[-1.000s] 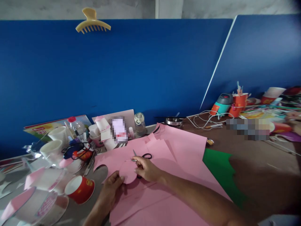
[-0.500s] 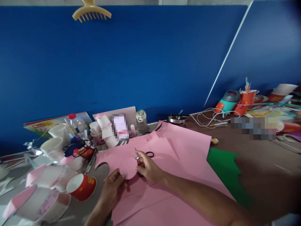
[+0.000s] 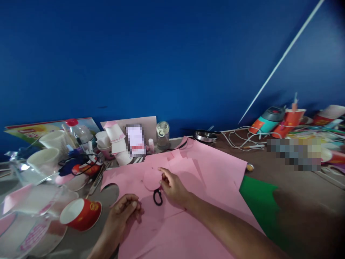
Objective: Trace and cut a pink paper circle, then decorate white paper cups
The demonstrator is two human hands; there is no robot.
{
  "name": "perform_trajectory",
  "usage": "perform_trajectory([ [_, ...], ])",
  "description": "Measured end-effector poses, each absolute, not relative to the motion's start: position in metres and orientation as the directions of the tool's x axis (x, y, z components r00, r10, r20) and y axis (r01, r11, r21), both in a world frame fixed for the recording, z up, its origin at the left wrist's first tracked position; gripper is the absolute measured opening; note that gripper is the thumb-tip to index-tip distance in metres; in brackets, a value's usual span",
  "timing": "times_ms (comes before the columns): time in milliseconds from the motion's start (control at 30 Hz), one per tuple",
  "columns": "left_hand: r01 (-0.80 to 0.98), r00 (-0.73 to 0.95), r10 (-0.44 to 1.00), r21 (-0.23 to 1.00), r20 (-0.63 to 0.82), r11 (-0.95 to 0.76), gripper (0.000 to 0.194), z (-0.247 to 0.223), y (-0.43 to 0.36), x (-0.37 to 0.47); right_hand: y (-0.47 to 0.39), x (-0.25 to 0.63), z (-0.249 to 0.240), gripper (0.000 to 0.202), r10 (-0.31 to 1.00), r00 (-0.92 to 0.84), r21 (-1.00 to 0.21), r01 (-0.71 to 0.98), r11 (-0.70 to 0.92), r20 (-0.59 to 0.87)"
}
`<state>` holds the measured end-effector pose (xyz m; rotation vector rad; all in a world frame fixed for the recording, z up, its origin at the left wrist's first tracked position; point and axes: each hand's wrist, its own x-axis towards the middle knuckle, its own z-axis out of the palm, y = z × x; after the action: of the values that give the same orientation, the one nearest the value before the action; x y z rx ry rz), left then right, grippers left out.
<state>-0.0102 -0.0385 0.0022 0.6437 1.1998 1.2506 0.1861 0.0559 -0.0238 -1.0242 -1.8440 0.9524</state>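
My right hand (image 3: 171,185) pinches the right edge of a pink paper circle (image 3: 151,179) above large pink sheets (image 3: 215,169). A black scissor handle (image 3: 158,197) shows just below the circle; the rest of the scissors is hidden. To the left, my left hand (image 3: 126,210) hovers over the pink sheet's left part, fingers curled together with nothing seen in them. A round notch is cut in the sheet's left edge, above my left hand.
A red paper cup (image 3: 84,214) lies tipped at the left, near white cups (image 3: 44,162). Behind are a phone (image 3: 136,140), a glass jar (image 3: 163,136) and a black round dish (image 3: 205,136). Green paper (image 3: 257,196) and white cables (image 3: 234,140) are at the right.
My left hand has let go of the pink circle and moved away from it. My right hand holds the circle slightly higher, and the scissor handle now shows under it. The view has shifted.
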Motion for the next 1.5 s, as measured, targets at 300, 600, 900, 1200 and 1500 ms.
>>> perform_trajectory([
  [300, -0.059, -0.266, 0.957, 0.993, -0.119, 0.107, 0.029, 0.003, -0.039, -0.011, 0.06, 0.188, -0.028, 0.045, 0.838, -0.316, -0.751, 0.38, 0.541, 0.444],
  [600, 0.123, -0.256, 0.966, 0.99, -0.03, 0.063, 0.026, 0.004, -0.041, -0.009, 0.075, 0.19, -0.045, 0.048, 0.817, -0.146, -0.685, 0.475, 0.553, 0.559],
  [900, 0.181, -0.297, 0.953, 0.983, 0.061, -0.006, 0.022, 0.003, -0.043, -0.014, 0.05, 0.19, -0.021, 0.021, 0.679, -0.331, -0.517, 0.458, 0.723, 0.656],
  [1200, 0.215, -0.377, 0.918, 0.976, 0.123, -0.043, 0.023, 0.0, -0.047, -0.016, 0.026, 0.179, -0.019, 0.015, 0.555, -0.571, -0.477, 0.299, 0.827, 0.605],
  [1500, 0.336, -0.371, 0.888, 0.931, 0.27, -0.142, 0.017, 0.034, -0.054, -0.022, 0.024, 0.182, -0.016, 0.018, 0.565, -0.569, -0.496, 0.291, 0.818, 0.598],
])
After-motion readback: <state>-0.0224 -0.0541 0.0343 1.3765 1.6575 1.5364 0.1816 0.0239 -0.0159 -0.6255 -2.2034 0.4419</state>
